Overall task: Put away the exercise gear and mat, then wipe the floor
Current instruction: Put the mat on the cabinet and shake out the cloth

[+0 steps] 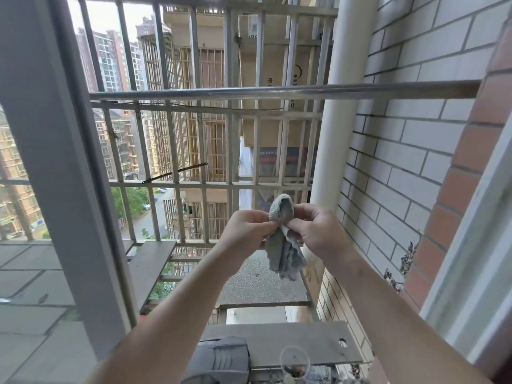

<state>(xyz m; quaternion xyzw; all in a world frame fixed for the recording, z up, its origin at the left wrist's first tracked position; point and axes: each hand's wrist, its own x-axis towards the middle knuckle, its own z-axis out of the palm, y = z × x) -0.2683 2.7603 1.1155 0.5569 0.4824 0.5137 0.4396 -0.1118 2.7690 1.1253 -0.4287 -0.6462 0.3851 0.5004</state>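
A crumpled grey cloth [284, 253] hangs in the air out past the window opening, in front of the metal security grille [205, 185]. My left hand [246, 231] pinches its upper left part between thumb and fingers. My right hand [318, 231] pinches the upper right part, and both hands meet at the top of the cloth. Most of the cloth dangles below my fingers. Both forearms reach out from the lower edge of the view. No exercise gear, mat or floor is in view.
A horizontal steel rail [277, 91] crosses above my hands. A white pipe [340, 112] and a tiled wall [401, 151] stand at the right. Below lie a grey board [302, 345], a folded grey item [221, 361] and a clear cup [294, 361]. The window frame [55, 162] stands left.
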